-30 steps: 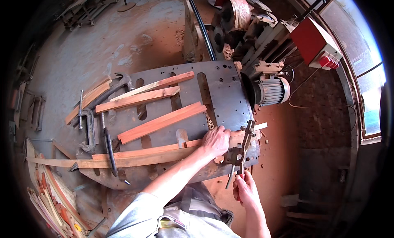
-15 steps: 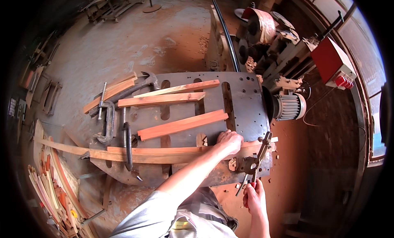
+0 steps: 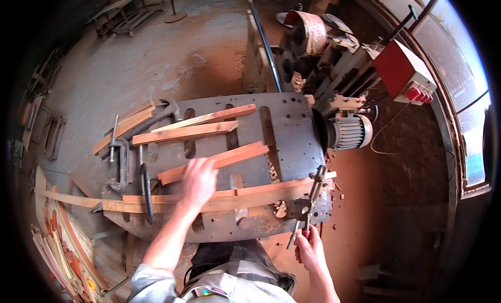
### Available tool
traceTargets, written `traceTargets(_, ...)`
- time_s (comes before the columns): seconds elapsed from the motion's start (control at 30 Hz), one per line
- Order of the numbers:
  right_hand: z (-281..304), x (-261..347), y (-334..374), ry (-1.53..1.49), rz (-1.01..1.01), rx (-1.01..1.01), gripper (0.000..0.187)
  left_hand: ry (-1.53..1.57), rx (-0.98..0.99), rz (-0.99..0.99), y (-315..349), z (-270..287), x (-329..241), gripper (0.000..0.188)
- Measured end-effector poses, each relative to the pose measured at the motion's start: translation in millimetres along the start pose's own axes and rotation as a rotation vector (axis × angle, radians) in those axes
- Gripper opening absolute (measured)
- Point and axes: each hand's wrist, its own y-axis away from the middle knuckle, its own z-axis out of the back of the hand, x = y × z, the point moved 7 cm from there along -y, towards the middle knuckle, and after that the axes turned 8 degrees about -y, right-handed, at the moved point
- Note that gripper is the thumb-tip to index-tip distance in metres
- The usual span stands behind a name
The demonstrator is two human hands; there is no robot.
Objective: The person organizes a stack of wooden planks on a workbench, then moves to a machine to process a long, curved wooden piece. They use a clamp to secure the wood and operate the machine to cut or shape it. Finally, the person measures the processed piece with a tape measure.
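A long, gently curved wooden strip (image 3: 261, 197) lies along the near edge of the slotted metal table (image 3: 297, 146), with a thinner reddish strip against its far side. At its right end, a metal clamp (image 3: 317, 188) straddles the wood. My right hand (image 3: 311, 245) is closed round the clamp's red handle below the table edge. Over the left-middle of the table, my left hand (image 3: 199, 183) is smeared by motion, between the long strip and a pair of short reddish sticks (image 3: 224, 162). Its fingers are too blurred to read. A dark C-clamp (image 3: 146, 193) crosses the long strip farther left.
More sticks (image 3: 185, 132) lie at the table's far side. Another C-clamp (image 3: 123, 164) sits on its left edge. A motor (image 3: 351, 132) and red switch box (image 3: 404, 70) stand at right. Wood strips (image 3: 65, 251) are piled lower left; offcuts litter the floor.
My left hand has moved left along the long strip, away from near its right end. My right hand stays on the clamp handle. The whole view has shifted slightly.
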Motion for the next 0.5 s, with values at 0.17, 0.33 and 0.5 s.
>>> traceTargets(0.17,-2.4,6.7,0.1,0.088,0.015,0.028,0.051,0.078,-0.038,0.127,64.0,68.3,11.2,0.023)
traceTargets(0.33,46.7,41.3,2.7,0.454,0.825,-0.157,0.053,0.185,-0.084,0.115,130.4,110.0,0.7,0.027)
traceTargets(0.5,57.8,71.8,-22.3,0.005,0.366,-0.123,0.053,0.050,-0.233,0.274,178.8,167.1,46.3,0.026)
